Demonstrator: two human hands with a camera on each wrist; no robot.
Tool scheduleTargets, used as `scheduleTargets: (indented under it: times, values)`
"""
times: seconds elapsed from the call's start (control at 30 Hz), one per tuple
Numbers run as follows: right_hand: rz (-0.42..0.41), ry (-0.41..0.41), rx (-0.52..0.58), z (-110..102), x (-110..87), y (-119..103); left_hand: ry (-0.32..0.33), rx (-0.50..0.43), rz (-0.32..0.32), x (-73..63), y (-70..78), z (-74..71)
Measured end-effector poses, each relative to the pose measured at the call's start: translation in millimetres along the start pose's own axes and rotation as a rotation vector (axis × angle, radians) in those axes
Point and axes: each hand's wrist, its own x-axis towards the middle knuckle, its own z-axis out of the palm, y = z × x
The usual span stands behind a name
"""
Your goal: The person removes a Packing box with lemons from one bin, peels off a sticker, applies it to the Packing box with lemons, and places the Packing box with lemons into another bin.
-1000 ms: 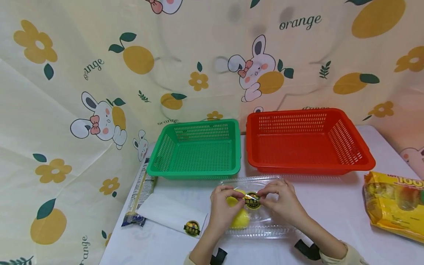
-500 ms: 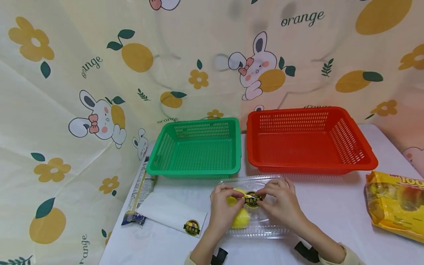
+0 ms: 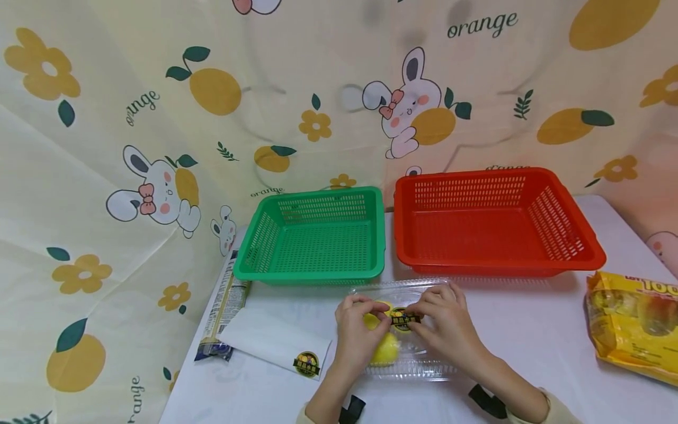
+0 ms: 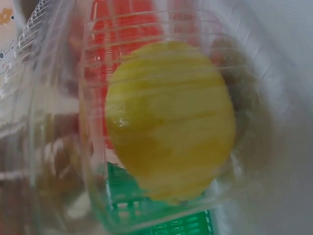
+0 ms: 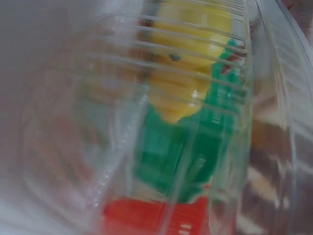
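Observation:
A clear plastic clamshell box lies closed on the table in the head view, with yellow lemon-like fruits in its left part. Over the lid is a round black-and-gold sticker. My left hand pinches its left edge between thumb and forefinger. From the other side, my right hand holds the right edge with its fingertips. One fruit fills much of the left wrist view behind the ribbed wall; the right wrist view shows yellow fruit too. Neither wrist view shows fingers clearly.
Behind the box stand a green basket and a red basket. To the left lie a white sheet bearing another round sticker, and a printed packet. A yellow bag lies at the right.
My right hand has shifted slightly left and its fingers reach a little further over the sticker's right side. The left hand keeps nearly the same place. The head view has tilted slightly.

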Motion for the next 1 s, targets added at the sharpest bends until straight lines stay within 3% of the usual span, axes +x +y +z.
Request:
scheduleTargets:
  times: [0.23, 0.43, 0.53, 0.83, 1.0]
  values:
    - [0.014, 0.013, 0.003, 0.2, 1.9, -3.2, -0.024, -0.02, 0.018, 0.7, 1.1, -3.0]
    - [0.094, 0.052, 0.171, -0.5, 2.4, -3.9, -0.044, -0.09, -0.044, 0.4, 1.4, -3.9]
    - [0.126, 0.055, 0.224, -0.8, 1.6, -3.3, -0.035, -0.119, -0.039, -0.3, 0.6, -3.9]
    - [0.138, 0.047, 0.259, -2.5, -1.3, -2.0, -0.024, -0.177, 0.107, -1.7, -3.1, -3.3]
    - [0.13, 0.047, 0.209, -1.5, 0.1, -2.8, -0.028, -0.09, 0.173, -0.6, -5.0, -1.9]
